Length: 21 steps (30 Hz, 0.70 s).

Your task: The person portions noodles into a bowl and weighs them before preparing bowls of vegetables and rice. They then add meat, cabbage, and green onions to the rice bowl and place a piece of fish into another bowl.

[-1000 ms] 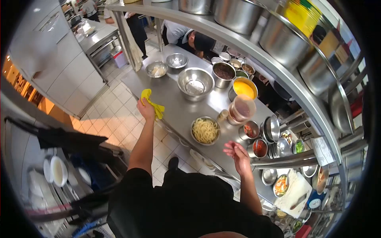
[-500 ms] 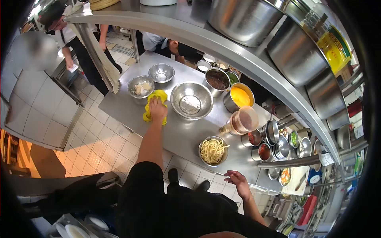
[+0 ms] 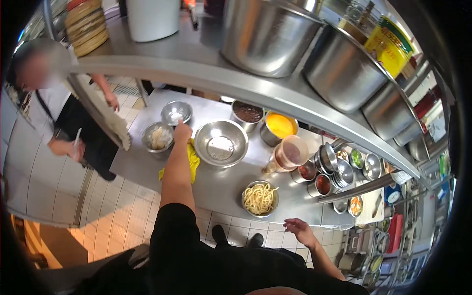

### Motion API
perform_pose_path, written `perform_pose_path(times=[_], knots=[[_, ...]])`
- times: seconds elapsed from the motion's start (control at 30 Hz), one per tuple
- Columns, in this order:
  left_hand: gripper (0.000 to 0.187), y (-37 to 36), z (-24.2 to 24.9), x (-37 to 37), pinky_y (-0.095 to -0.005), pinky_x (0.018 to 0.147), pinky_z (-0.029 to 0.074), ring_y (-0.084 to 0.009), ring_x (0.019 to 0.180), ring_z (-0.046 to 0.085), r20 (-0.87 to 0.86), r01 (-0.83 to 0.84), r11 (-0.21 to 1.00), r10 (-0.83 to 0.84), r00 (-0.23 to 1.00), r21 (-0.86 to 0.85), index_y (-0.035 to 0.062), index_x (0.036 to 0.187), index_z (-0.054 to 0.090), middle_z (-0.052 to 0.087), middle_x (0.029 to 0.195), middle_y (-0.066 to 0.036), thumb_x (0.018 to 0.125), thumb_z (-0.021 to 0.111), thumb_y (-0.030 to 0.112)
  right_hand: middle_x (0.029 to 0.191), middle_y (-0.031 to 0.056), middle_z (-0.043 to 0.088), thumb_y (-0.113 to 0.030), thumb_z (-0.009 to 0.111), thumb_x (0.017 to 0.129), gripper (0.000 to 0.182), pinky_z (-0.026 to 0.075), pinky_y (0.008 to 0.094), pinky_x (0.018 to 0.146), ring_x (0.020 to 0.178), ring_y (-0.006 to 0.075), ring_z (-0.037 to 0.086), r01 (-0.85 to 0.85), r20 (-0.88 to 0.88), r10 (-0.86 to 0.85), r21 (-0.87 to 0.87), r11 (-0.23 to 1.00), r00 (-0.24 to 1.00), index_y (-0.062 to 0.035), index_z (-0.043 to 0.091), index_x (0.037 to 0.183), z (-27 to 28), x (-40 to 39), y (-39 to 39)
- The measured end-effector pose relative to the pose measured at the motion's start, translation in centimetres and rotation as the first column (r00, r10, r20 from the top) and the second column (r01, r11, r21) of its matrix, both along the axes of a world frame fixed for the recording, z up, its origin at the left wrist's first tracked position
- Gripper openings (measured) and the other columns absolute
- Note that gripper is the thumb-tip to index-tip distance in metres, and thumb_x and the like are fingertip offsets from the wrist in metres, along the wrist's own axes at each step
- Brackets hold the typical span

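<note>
My left hand (image 3: 183, 132) has its fingers curled at the near rim of a small metal bowl (image 3: 170, 117), seemingly pinching it; the fingertips are partly hidden. Just left of it stands a metal bowl (image 3: 156, 140) of pale, whitish food. A yellow cloth (image 3: 192, 163) lies crumpled on the steel counter, partly under my left forearm. To the right sits a large metal bowl (image 3: 221, 143) with a wet, shiny bottom. My right hand (image 3: 300, 231) hangs in front of the counter edge, fingers loosely bent and apart, holding nothing. Nearest to it is a bowl of thick noodles (image 3: 260, 199).
A steel shelf (image 3: 206, 69) with large pots (image 3: 273, 42) spans above the counter. Pots of dark sauce (image 3: 247, 113) and yellow liquid (image 3: 281, 126), plastic tubs (image 3: 291, 152) and small bowls (image 3: 339, 172) line the back and right. A person (image 3: 73, 118) stands left, beyond the counter's end.
My left hand has let go of the yellow cloth and moved up to the small metal bowl. The view has shifted, and the person at left appears nearer. My right hand stays low, empty.
</note>
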<state>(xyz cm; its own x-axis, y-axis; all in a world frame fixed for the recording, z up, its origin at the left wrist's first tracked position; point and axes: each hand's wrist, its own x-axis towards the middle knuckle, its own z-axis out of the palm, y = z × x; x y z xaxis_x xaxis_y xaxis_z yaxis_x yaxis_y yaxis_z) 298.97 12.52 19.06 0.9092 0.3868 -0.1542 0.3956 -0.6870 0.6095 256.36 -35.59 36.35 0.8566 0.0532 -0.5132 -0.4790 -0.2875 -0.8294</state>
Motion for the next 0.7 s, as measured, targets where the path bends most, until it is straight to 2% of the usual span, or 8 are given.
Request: perform_pose_path(times=[0.2,0.23,0.27,0.33,0.37,0.53,0.6,0.7], knots=[[0.024,-0.3,3.2,1.0,-0.0443,0.081,0.050,-0.0345,0.094,0.064,0.104,-0.105,0.910,0.069,0.992,0.400,0.0067,0.096,0.065,0.066,0.103,-0.014,0.083,0.053,0.023,0.102,0.0102,0.066,-0.018,0.059,0.093,0.031,0.051,0.0284,0.079,0.088,0.0144,0.063,0.056,0.041,-0.051,-0.122,0.991,0.998,0.0024,0.058,0.116,-2.6,-3.8,-3.4],[0.025,1.6,-1.5,2.9,-0.0462,0.075,0.050,-0.0353,0.085,0.063,0.474,-0.158,0.852,-0.116,0.873,0.500,0.0070,0.097,0.064,0.066,0.098,-0.014,0.082,0.053,0.024,0.102,0.0097,0.066,-0.021,0.059,0.093,0.031,0.050,0.0286,0.080,0.088,0.0141,0.062,0.030,0.021,-0.027,-0.180,0.983,0.999,0.0017,0.059,0.114,-3.3,-4.1,-4.0],[0.023,0.3,2.0,2.0,-0.0466,0.070,0.049,-0.0360,0.080,0.062,0.492,-0.173,0.909,-0.039,0.870,0.379,0.0055,0.090,0.065,0.066,0.089,-0.016,0.081,0.054,0.024,0.102,0.0091,0.066,-0.024,0.059,0.093,0.032,0.050,0.0288,0.080,0.088,0.0138,0.062,0.013,-0.005,-0.015,-0.236,0.972,1.000,0.0011,0.061,0.113,-3.2,-4.7,-5.0],[0.021,1.0,3.8,4.2,-0.0476,0.066,0.046,-0.0365,0.074,0.062,0.498,0.053,0.877,-0.320,0.806,0.478,0.0026,0.071,0.064,0.064,0.075,-0.020,0.077,0.060,0.023,0.104,0.0111,0.067,-0.038,0.059,0.090,0.041,0.048,0.0336,0.087,0.099,0.0229,0.063,-0.045,-0.030,0.036,-0.355,0.934,0.999,-0.0053,0.062,0.116,-2.5,-5.6,-6.1],[0.020,-1.4,8.5,2.0,-0.0478,0.065,0.045,-0.0361,0.073,0.062,0.535,0.069,0.979,-0.163,0.829,0.191,0.0036,0.074,0.066,0.065,0.076,-0.019,0.076,0.063,0.023,0.107,0.0116,0.067,-0.038,0.058,0.090,0.041,0.047,0.0349,0.088,0.101,0.0254,0.062,-0.060,0.007,0.068,-0.373,0.926,0.998,-0.0061,0.062,0.116,-2.7,-6.1,-7.1],[0.025,-17.2,20.5,-5.2,-0.0394,0.071,0.049,-0.0291,0.077,0.065,0.590,0.310,0.919,-0.394,0.704,0.244,0.0035,0.092,0.070,0.068,0.084,-0.015,0.081,0.064,0.026,0.111,0.0164,0.064,-0.036,0.057,0.088,0.042,0.045,0.0361,0.092,0.106,0.0283,0.059,-0.058,0.023,0.071,-0.364,0.930,0.997,-0.0050,0.062,0.116,-2.1,-6.5,-10.7],[0.023,-25.8,22.2,-9.7,-0.0333,0.070,0.049,-0.0214,0.075,0.065,0.672,0.616,0.781,-0.510,0.537,0.100,0.0027,0.096,0.069,0.070,0.084,-0.013,0.084,0.064,0.022,0.109,0.0169,0.064,-0.038,0.058,0.087,0.044,0.045,0.0356,0.091,0.104,0.0288,0.060,-0.096,0.028,0.113,-0.343,0.934,0.993,-0.0048,0.061,0.117,-2.4,-6.0,-12.2],[0.025,-39.7,19.3,-13.1,-0.0253,0.068,0.049,-0.0123,0.074,0.064,0.654,0.796,0.437,-0.463,0.598,-0.418,-0.0037,0.101,0.062,0.070,0.085,-0.009,0.086,0.067,0.014,0.109,0.0164,0.064,-0.040,0.058,0.087,0.046,0.045,0.0351,0.091,0.103,0.0290,0.060,-0.109,0.076,0.143,-0.339,0.934,0.987,-0.0052,0.060,0.118,-3.5,-5.9,-14.1]])
